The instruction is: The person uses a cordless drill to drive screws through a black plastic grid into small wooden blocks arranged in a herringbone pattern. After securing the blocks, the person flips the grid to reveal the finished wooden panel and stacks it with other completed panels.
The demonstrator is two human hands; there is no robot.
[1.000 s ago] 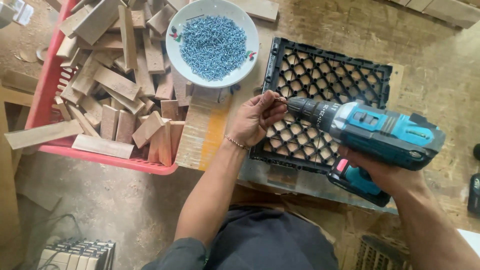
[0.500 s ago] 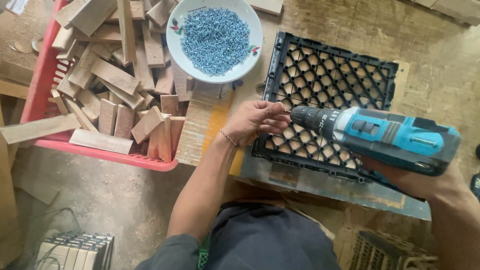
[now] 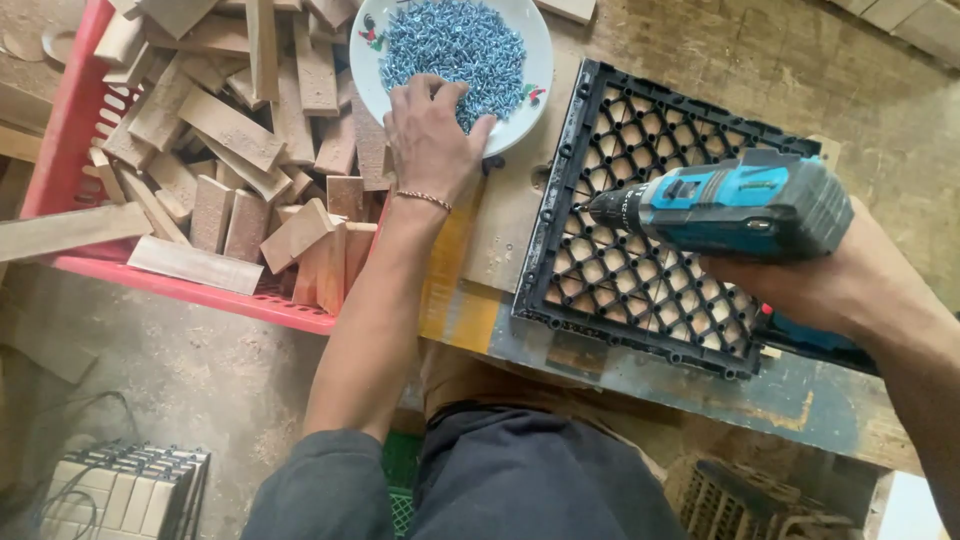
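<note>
My left hand (image 3: 432,135) reaches into a white bowl (image 3: 533,75) heaped with small silver-blue screws (image 3: 455,40), fingers spread over the near side of the pile. Whether it pinches a screw is hidden. My right hand (image 3: 815,285) grips a blue and black cordless drill (image 3: 735,205), held level with its bit pointing left over a black plastic grid tile (image 3: 640,270). The tile lies flat on a worn wooden bench (image 3: 500,225).
A red plastic crate (image 3: 75,115) full of short wooden blocks (image 3: 230,130) stands left of the bowl. More wood pieces lie along the top right edge. A stack of finished tiles (image 3: 125,490) sits on the floor at lower left.
My left hand left the drill's tip and moved up and left into the bowl of screws. The drill stayed over the grid tile, held level in my right hand.
</note>
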